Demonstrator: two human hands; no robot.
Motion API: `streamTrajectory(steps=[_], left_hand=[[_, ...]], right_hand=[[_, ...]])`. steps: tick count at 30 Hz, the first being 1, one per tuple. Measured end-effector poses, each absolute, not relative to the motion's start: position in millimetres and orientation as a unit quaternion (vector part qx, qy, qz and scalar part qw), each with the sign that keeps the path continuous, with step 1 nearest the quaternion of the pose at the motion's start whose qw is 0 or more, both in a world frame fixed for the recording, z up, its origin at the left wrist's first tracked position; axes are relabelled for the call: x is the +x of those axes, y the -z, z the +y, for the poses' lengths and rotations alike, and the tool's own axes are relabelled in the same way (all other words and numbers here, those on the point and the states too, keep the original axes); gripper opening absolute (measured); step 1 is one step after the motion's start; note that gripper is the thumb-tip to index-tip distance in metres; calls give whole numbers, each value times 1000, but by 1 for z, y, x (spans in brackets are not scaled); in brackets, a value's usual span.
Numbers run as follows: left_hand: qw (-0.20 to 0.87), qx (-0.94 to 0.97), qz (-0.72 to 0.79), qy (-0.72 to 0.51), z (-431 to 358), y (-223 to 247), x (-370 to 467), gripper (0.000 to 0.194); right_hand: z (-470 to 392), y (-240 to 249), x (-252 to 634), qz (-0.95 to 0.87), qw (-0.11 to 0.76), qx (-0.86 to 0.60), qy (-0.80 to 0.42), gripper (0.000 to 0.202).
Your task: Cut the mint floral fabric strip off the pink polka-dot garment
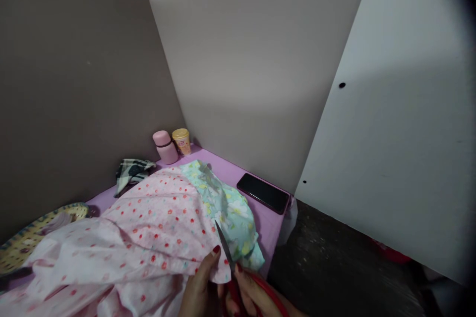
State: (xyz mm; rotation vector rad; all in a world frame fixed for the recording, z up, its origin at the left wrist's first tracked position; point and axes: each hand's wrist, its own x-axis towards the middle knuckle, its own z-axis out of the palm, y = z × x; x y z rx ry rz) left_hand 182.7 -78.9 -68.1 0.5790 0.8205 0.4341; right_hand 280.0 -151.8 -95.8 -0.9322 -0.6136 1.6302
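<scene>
Pink fabric [167, 218] with red flowers is spread in folds over the purple tabletop [226, 171]. Mint green floral fabric [238, 213] lies along its right side. My left hand [199, 287] pinches the lower right corner of the pink fabric, thumb on top. Just right of it, my right hand [256, 294] is closed around the red handles of a pair of scissors [224, 246]. The dark blades point up and to the left, beside the edge of the pink fabric, and look close together.
A black phone [263, 193] lies near the right table edge. At the back corner stand a pink flask [165, 147] and a yellow-lidded cup [182, 141]. A checked cloth [132, 173] and a woven basket [28, 242] are at left. Grey panels [241, 59] enclose the back.
</scene>
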Motion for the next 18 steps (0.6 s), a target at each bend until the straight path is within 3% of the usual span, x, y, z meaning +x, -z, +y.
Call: streamTrajectory(steps=[7, 13, 18], left_hand=[[952, 164, 256, -32, -71, 66, 182, 49], [962, 158, 219, -39, -69, 81, 179, 48], [938, 179, 289, -75, -72, 77, 184, 42]], right_hand=[[-152, 97, 281, -173, 562, -303, -750, 60], [-151, 99, 284, -224, 566, -297, -736, 62], [-150, 93, 282, -210, 571, -290, -739, 56]])
